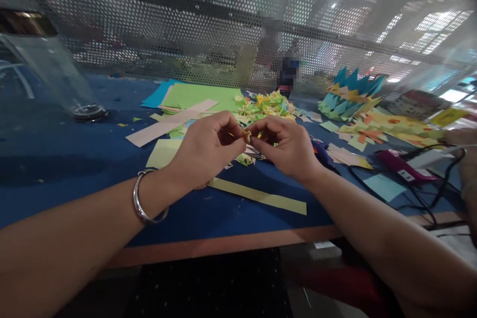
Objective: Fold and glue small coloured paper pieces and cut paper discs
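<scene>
Over the middle of the blue table (179, 228), my left hand (208, 146) and my right hand (288, 144) meet fingertip to fingertip. Both pinch a small folded piece of yellow paper (247, 135), mostly covered by the fingers. A silver bangle (138, 198) circles my left wrist. Below the hands lies a pale yellow paper strip (268, 198). A pink paper strip (171, 122) rests to the left, partly over a stack of green sheets (203, 97). Just beyond my fingers is a heap of small folded yellow and green paper pieces (270, 104).
A glass bottle (55, 59) stands at the left. On the right are a blue-and-green spiky paper piece (348, 92), scattered paper scraps (387, 126), a purple power strip (404, 165) and looping black cables (413, 194). A perforated metal screen (167, 25) rises behind the table.
</scene>
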Available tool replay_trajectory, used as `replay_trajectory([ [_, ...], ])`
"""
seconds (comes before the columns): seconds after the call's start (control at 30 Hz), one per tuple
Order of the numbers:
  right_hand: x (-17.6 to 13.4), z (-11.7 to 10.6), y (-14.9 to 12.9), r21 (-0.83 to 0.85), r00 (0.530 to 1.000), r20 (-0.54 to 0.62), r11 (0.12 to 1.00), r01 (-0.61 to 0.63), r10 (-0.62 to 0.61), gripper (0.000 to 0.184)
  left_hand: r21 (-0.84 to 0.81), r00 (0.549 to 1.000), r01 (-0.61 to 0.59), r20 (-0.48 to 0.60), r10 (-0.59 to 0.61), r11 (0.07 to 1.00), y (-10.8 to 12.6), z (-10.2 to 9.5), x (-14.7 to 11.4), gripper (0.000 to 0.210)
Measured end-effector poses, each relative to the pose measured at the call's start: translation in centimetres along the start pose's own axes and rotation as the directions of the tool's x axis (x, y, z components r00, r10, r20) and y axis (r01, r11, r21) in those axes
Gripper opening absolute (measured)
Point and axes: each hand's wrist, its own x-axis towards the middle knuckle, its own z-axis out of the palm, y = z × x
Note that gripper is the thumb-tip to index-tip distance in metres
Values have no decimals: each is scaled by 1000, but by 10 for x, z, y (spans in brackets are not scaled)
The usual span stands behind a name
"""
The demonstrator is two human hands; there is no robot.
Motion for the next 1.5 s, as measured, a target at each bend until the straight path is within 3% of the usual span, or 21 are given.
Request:
replay_trajectory([
  [0.3, 0, 2, 3, -38, 1000, -10, 999, 19, -19, 7, 184, 997, -68, -22, 73, 981, 0, -5, -1, 5],
  [0.67, 0, 6, 6, -69, 1000, -1, 997, 23, -24, 4, 287, 996, -94, 25, 91, 953, -3, -5, 1, 4],
  [1.07, 2, 4, 6, -109, 999, 51, 994, 8, -3, 6, 310, 997, -78, -1, 82, 947, -5, -3, 3, 6],
  [1.5, 5, 6, 11, -4, 990, 129, 999, -52, 52, 10, 219, 1000, -13, 13, 10, 976, -18, -3, 9, 13],
])
